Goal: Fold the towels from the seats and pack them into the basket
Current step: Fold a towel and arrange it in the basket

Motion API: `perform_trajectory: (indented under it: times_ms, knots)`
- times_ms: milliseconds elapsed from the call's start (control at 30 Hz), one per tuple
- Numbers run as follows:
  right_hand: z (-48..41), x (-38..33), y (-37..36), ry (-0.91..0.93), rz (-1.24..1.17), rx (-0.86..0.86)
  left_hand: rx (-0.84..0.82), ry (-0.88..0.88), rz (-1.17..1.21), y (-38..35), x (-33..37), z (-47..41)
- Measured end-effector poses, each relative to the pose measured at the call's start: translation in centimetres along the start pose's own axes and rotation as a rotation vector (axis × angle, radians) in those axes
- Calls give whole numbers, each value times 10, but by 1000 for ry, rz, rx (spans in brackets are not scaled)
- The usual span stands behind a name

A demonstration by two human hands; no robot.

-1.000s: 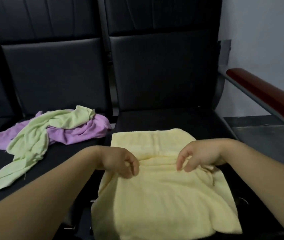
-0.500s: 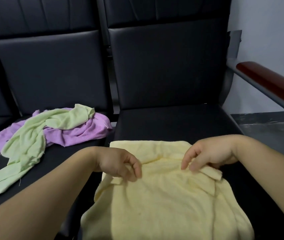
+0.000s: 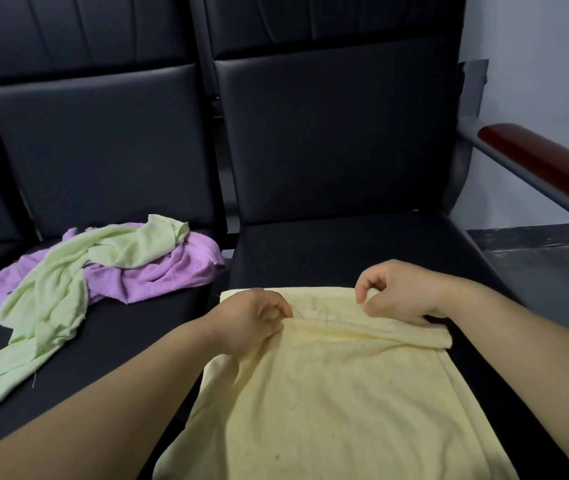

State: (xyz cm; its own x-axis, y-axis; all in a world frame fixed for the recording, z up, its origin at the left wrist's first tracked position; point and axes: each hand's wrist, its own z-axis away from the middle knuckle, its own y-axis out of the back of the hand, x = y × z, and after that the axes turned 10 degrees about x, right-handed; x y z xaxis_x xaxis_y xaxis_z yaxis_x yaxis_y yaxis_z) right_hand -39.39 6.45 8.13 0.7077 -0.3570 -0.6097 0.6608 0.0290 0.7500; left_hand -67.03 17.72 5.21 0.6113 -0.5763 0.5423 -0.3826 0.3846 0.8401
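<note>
Head: towel (image 3: 328, 410) fold in LH (image 3: 251, 320), RH (image 3: 400, 292)

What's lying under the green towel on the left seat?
The purple towel lies crumpled under the upper part of the green towel, whose lower end rests directly on the black seat. Anything beneath the overlap is covered, so I cannot tell.

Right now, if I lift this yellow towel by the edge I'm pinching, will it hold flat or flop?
Likely flop: the yellow towel bunches into a soft ridge where the left hand and right hand pinch it. It looks thin, so it is probably light. Its nubby weave should resist slipping.
</note>
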Motion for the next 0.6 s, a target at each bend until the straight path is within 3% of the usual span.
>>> perform_trajectory:
  times_ms: [133,500,600]
  knots:
    - [-1,8,13,1,-143,73,-10,23,-10,0,-3,-3]
    - [9,40,29,-40,138,429,-56,75,138,5,-7,-9]
    - [17,26,18,12,75,307,-69,109,281,11,-7,-5]
